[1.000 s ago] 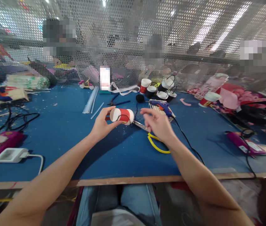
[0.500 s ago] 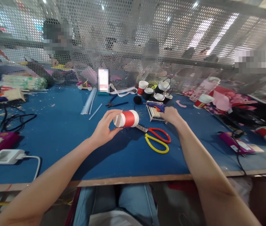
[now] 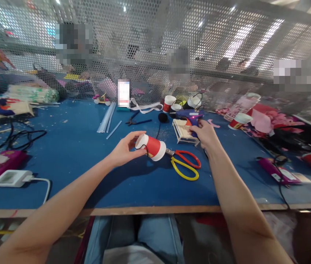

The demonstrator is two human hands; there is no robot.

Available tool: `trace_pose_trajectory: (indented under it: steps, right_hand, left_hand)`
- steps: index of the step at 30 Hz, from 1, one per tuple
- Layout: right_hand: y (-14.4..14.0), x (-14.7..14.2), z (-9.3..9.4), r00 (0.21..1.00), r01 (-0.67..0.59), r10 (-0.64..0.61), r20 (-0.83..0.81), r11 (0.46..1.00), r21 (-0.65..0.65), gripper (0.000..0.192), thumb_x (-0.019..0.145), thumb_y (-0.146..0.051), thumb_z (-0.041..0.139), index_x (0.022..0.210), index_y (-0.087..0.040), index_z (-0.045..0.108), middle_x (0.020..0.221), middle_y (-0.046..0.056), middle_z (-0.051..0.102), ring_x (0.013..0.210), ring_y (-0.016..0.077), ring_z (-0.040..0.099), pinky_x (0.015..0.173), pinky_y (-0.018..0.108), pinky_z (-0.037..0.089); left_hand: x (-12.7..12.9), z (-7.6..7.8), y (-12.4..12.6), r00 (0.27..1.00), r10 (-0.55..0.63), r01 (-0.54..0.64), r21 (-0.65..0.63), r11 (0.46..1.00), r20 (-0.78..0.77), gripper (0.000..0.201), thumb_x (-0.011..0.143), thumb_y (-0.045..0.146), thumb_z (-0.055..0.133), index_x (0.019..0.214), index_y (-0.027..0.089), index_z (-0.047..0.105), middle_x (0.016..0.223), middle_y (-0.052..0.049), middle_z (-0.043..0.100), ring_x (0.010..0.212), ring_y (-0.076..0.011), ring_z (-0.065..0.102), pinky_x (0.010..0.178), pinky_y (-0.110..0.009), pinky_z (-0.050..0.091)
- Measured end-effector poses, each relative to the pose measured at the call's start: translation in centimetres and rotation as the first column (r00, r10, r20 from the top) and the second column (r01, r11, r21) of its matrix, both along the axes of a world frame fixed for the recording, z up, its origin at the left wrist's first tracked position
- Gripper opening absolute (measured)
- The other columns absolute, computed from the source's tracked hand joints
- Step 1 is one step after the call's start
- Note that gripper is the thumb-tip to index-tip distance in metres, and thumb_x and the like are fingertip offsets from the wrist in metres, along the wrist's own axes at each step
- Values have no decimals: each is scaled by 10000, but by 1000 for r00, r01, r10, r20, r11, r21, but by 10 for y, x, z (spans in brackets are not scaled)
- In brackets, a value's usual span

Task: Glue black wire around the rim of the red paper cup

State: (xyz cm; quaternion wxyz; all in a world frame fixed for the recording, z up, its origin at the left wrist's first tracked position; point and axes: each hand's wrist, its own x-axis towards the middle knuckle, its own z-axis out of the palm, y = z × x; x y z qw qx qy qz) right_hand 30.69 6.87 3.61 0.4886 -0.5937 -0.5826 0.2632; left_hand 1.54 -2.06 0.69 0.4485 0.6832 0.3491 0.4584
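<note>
Red cup still pinched in left hand, tilted since a second ago. Right hand has reached out, now closed round glue gun; gluing looks next.

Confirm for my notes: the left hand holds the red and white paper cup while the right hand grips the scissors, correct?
Not quite. In the head view the right hand grips the glue gun; the scissors lie untouched on the table. The left hand does hold the cup.
</note>
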Motion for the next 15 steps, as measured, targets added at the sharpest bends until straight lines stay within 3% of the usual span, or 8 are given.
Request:
trace_pose_trajectory:
  steps: [2,4,9,15]
  right_hand:
    - [-16,-12,7,973,-130,121,-195,991,-34,127,656,-237,612,677,-169,506,535,-22,515,475,97,478,492,237,406]
    - [-35,-24,12,935,-274,256,-247,961,-42,179,698,-294,613,627,-166,509,504,-21,498,468,94,473,482,234,407]
    - [-72,-46,13,878,-468,460,-134,883,-35,199,765,-321,596,821,-133,626,569,1,562,480,88,490,459,220,405]
    - [-87,-58,9,869,-491,492,56,870,-42,196,761,-332,598,807,-147,639,516,-14,553,442,102,495,451,242,429]
  left_hand:
    - [-1,0,1,999,-3,6,-53,999,43,623,687,246,676,1246,189,408,1111,-94,535,932,-161,559,848,-328,464]
    - [-1,-1,2,996,10,-2,-93,996,85,673,664,232,693,1260,198,382,1124,-89,512,904,-149,564,826,-313,470]
    - [0,-8,5,992,3,11,-109,994,123,605,649,216,711,1179,182,421,1040,-63,545,887,-135,561,826,-295,462]
    - [-3,-18,14,985,12,18,-170,985,175,530,652,227,717,1128,175,488,1014,-59,586,895,-147,568,811,-302,467]
